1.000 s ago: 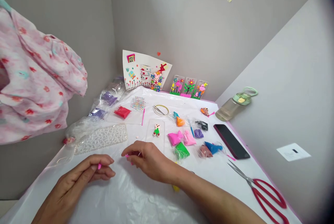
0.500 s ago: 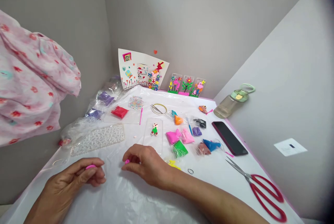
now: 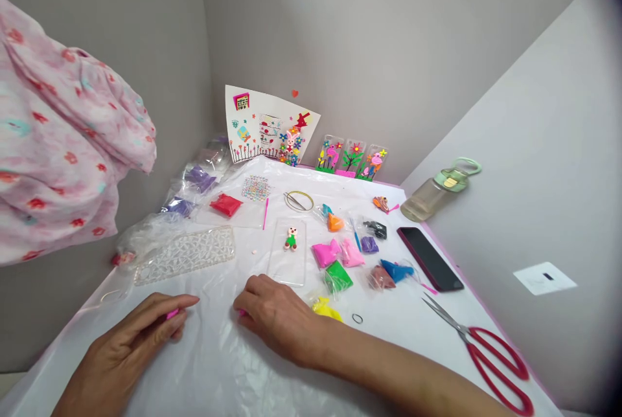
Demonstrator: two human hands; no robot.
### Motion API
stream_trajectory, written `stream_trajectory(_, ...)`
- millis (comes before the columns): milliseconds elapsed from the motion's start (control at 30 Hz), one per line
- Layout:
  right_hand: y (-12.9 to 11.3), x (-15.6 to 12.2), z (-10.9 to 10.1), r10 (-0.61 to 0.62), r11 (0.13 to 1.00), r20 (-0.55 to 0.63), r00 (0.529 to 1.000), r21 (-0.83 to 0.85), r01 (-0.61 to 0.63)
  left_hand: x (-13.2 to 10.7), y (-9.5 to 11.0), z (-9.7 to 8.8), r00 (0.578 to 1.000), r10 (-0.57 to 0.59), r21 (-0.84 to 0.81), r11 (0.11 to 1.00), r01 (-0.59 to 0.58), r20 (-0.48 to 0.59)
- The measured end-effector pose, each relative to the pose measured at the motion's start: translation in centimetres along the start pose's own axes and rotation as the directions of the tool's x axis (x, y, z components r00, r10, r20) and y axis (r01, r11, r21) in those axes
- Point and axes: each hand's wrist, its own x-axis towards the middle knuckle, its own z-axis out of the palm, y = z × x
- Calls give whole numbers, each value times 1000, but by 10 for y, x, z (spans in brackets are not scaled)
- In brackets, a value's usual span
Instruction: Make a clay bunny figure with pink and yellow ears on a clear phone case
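Observation:
Between the thumb and fingers of my left hand (image 3: 138,342) is a piece of pink clay (image 3: 172,314), only its edge showing. My right hand (image 3: 279,320) is low over the white sheet, its fingers curled round a small bit of pink clay (image 3: 241,313) that they mostly hide. Just beyond the right hand lies a clear phone case (image 3: 287,268) bearing a small clay bear (image 3: 291,239) in green. Packets of bright pink clay (image 3: 325,253), pale pink clay (image 3: 352,252), green clay (image 3: 337,277) and yellow clay (image 3: 325,309) lie close by.
Red-handled scissors (image 3: 495,355) lie open at the right, near a phone (image 3: 430,259) and a green-lidded bottle (image 3: 437,193). A lacy clear mat (image 3: 187,255) is at left. Decorated cases (image 3: 353,157) lean at the back. A floral cloth (image 3: 72,138) hangs at upper left.
My right hand has turned palm-down and lowered, covering more of its pink bit. My left fingers have straightened and closed further over their pink clay. The whole view has shifted slightly.

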Motion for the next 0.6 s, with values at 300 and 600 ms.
stream_trajectory(300, -3, 2, -2, -26, 998, -11, 1000, -56, 26, -3, -7, -3, 1000, 15, 24, 1000, -15, 12)
stream_trajectory(600, -2, 5, 9, -109, 970, 6, 994, -218, 108, -2, -14, 4, 996, -63, 52, 996, 66, -58)
